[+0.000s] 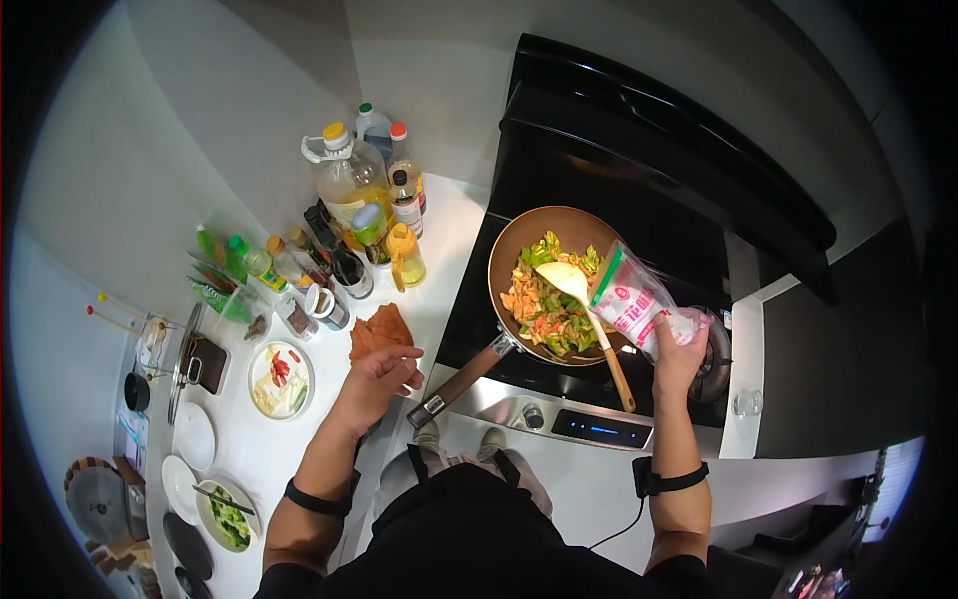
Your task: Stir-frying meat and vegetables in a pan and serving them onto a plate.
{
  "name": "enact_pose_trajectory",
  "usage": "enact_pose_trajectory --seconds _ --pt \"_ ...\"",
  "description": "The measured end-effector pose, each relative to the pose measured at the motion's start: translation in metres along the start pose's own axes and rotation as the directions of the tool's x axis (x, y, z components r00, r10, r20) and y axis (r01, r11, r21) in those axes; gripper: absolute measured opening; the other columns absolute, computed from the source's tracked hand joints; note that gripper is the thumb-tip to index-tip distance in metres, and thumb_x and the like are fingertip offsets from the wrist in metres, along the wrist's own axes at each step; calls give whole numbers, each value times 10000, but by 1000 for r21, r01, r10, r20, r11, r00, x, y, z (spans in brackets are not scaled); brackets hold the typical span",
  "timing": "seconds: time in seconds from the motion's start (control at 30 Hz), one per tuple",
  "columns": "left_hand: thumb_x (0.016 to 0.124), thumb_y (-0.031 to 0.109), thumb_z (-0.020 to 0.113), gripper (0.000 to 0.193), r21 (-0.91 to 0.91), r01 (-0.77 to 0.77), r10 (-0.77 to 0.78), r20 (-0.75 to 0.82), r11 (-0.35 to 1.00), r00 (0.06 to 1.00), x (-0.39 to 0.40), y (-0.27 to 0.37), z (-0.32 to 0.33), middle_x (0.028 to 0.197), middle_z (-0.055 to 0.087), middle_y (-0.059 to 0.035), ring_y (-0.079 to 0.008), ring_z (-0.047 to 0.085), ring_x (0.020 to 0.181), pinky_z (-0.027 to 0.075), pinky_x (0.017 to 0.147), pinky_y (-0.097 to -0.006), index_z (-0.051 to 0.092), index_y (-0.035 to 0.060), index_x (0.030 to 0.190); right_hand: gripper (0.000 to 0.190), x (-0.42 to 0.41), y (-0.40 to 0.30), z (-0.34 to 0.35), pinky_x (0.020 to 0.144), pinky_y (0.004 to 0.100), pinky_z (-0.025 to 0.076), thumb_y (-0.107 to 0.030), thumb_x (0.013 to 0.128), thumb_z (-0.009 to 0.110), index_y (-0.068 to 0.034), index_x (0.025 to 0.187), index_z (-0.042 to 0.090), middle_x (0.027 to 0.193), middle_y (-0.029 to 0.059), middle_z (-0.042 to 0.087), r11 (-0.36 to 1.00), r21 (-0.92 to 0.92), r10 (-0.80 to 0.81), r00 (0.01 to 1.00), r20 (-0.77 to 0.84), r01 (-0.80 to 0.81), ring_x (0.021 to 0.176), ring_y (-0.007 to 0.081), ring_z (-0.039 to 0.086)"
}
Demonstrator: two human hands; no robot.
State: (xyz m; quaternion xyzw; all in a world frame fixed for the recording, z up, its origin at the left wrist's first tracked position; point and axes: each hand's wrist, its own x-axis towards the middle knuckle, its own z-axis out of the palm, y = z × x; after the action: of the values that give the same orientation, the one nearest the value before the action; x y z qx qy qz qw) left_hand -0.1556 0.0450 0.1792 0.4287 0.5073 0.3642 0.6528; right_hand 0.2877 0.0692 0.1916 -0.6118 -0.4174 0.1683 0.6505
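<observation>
My right hand (679, 359) grips a clear plastic bag (632, 299) with pink print and a green strip at its mouth. The bag is tilted, its mouth end above the right side of a brown frying pan (509, 247). Inside the pan are sliced green peppers and pieces of meat (550, 322). A spatula with a cream blade and wooden handle (617, 378) rests across the pan rim, partly behind the bag. My left hand (382, 378) hovers by a folded brown cloth (382, 329), index finger extended, others loosely curled, nothing visible in it. The pan handle (464, 382) lies just right of it.
The pan sits on a black glass cooktop (479, 299) with a control panel (602, 428). A large oil jug (355, 180), a yellow-capped oil dispenser (405, 258) and several bottles line the wall. Left are a plate of cut aromatics (305, 374) and a bowl of greens (251, 498) with chopsticks.
</observation>
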Motion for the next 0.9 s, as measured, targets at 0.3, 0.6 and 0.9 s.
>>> enact_pose_trajectory --seconds 0.3,0.6,0.9 --pt "1051 201 612 254 18 2 -4 120 1000 993 22 3 -53 962 726 -36 -122 681 887 525 788 -276 662 63 1258 263 -58 0 29 635 349 600 -220 1012 670 -50 1194 584 1051 82 709 774 488 461 888 4 -404 813 203 712" --pt "1016 131 654 282 -76 -206 219 295 976 930 33 13 -23 1016 710 -56 -114 663 930 538 866 -282 642 37 1282 421 -123 -23 123 521 262 579 -511 1016 587 -142 1206 659 951 37 721 18 681 575 565 592 -732 736 212 681" --pt "864 316 809 377 487 -516 642 -128 704 756 -13 86 -19 821 691 -109 -205 693 713 545 641 -333 659 12 1029 569 -171 -97 212 916 476 604 -502 1062 455 -122 1485 488 1408 113 624 123 320 427 341 838 -939 1215 288 661"
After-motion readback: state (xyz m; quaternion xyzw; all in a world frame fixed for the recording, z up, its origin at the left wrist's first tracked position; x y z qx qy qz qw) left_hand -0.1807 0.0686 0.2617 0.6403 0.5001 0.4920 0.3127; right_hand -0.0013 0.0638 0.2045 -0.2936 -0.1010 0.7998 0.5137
